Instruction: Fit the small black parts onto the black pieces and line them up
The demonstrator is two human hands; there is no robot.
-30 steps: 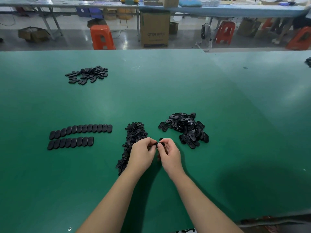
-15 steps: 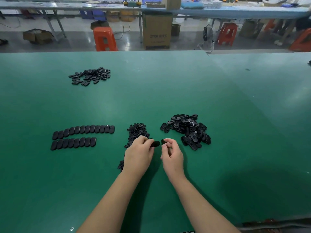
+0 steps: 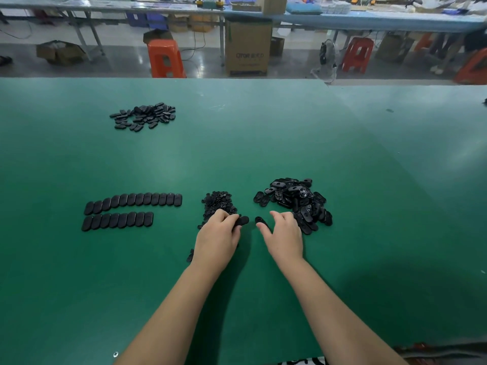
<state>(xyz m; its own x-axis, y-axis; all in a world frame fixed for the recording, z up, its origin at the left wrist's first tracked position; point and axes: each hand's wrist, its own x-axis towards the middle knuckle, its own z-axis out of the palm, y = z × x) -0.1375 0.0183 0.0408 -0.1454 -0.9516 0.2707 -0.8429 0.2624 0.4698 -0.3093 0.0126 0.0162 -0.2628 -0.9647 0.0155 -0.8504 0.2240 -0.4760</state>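
Black oval piece (image 3: 242,221) pinched in left hand (image 3: 217,239), prob. fitted, ready for rows (image 3: 131,209) to the left. Right hand (image 3: 284,234) loose, holding nothing, beside another piece (image 3: 260,221) on green table (image 3: 237,143); small parts (image 3: 218,204) & pile (image 3: 295,201) kept near for quick grabs.

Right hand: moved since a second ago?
Yes. The right hand left its meeting with the left hand and shifted right, toward the pile of black pieces, its fingertips now at the pile's near edge.

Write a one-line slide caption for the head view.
Left hand grips an oval black piece; right hand reaches another, between two rows and loose piles.
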